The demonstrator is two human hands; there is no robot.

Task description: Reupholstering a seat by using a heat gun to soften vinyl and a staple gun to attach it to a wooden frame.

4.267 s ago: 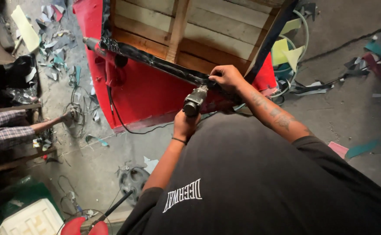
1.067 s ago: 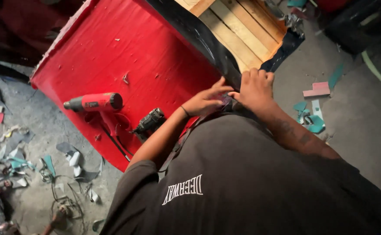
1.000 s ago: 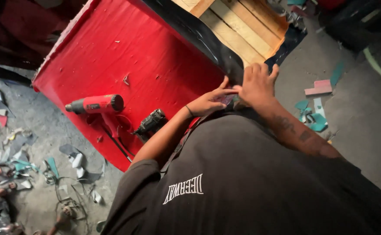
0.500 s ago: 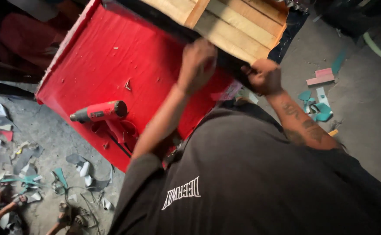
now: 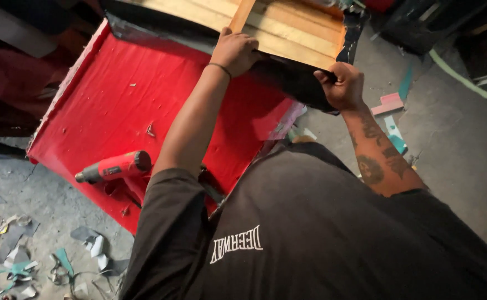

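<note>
Both hands have come up off the lower edge of the panel and now sit on the black material at the wooden frame. The left hand (image 5: 235, 53) is curled down over the black vinyl strip (image 5: 296, 83), knuckles up, pressing it where it meets the wooden frame (image 5: 288, 30); I cannot see its fingertips. The right hand (image 5: 341, 86) is closed in a fist around the same black strip near the corner, gripping and apparently pulling it taut. A second ago the two hands were close together lower down; they are now spread apart along the edge, which suggests the work has moved from smoothing to stretching the black covering over the frame. The red heat gun (image 5: 115, 166) lies untouched on the red covered panel (image 5: 132, 94), well apart from both hands. Offcuts (image 5: 391, 103) litter the concrete floor (image 5: 460, 144).
</note>
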